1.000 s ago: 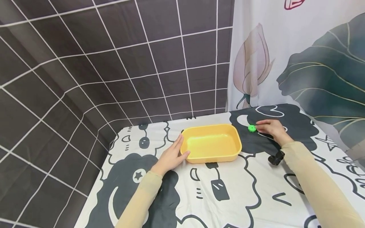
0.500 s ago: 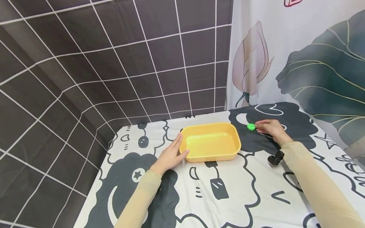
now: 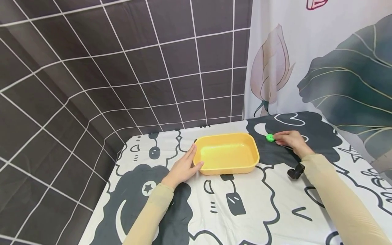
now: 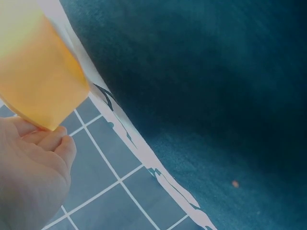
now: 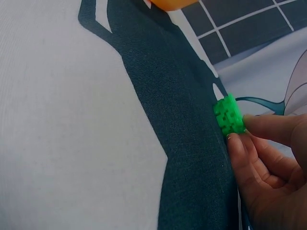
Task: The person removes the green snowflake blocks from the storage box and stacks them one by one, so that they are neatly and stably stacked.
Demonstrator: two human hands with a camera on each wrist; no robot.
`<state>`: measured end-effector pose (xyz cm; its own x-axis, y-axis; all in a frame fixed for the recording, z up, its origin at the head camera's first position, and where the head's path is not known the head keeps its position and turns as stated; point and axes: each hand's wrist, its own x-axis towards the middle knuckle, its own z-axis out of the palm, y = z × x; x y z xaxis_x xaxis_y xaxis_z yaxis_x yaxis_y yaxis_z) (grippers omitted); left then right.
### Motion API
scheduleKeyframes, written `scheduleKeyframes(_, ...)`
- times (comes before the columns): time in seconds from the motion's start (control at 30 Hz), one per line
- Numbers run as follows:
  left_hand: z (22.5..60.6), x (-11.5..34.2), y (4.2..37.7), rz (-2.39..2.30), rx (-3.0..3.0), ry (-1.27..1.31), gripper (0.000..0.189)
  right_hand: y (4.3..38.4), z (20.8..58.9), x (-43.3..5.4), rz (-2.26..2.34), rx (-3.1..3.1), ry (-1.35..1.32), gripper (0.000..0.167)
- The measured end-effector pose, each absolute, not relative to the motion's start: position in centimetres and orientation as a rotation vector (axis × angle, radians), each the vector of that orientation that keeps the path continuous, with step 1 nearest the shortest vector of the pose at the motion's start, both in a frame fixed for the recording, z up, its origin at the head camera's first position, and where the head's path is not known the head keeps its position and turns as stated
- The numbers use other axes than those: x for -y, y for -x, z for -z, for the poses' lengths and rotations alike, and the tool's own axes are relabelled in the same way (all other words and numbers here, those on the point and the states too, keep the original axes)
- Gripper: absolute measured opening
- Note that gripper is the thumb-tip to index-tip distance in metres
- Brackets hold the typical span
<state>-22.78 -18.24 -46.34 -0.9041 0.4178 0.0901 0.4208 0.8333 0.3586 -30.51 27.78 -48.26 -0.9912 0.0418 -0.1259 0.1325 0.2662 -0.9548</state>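
Observation:
A shallow yellow plastic basin [image 3: 226, 154] with rounded corners sits on the patterned cloth, its visible inside bare. My left hand [image 3: 181, 169] holds its left end, thumb over the front-left corner and fingers along the outer side. The left wrist view shows those fingertips bent against the basin [image 4: 43, 76]; the thumb is hidden there. To the right, my right hand [image 3: 291, 140] pinches a small bright green round plastic piece [image 3: 270, 137] between thumb and fingertips. In the right wrist view, this green piece [image 5: 229, 116] has a notched, toothed side.
A black-and-white cartoon cloth [image 3: 257, 211] covers the surface. Behind it hang a dark grid-patterned cloth [image 3: 171, 68] and a floral curtain [image 3: 306, 68]. A black device [image 3: 295, 171] is seen at my right wrist.
Both hands keep their hold with hardly any movement. The view shifts slightly up and back, and the right fingers bend a little more round the green piece.

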Motion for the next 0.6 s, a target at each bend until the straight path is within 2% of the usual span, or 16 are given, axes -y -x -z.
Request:
scheduleKeyframes(0.37, 46.3, 17.6, 23.1, 0.591, 3.006, 0.734, 0.083, 29.8, 49.0, -28.5, 1.871, -2.448, -0.19, 0.044)
scheduleKeyframes(0.6, 45.4, 18.7, 23.1, 0.718, 2.993, 0.623, 0.082, 28.9, 48.8, -27.6, 2.046, -2.405, -0.193, 0.041)
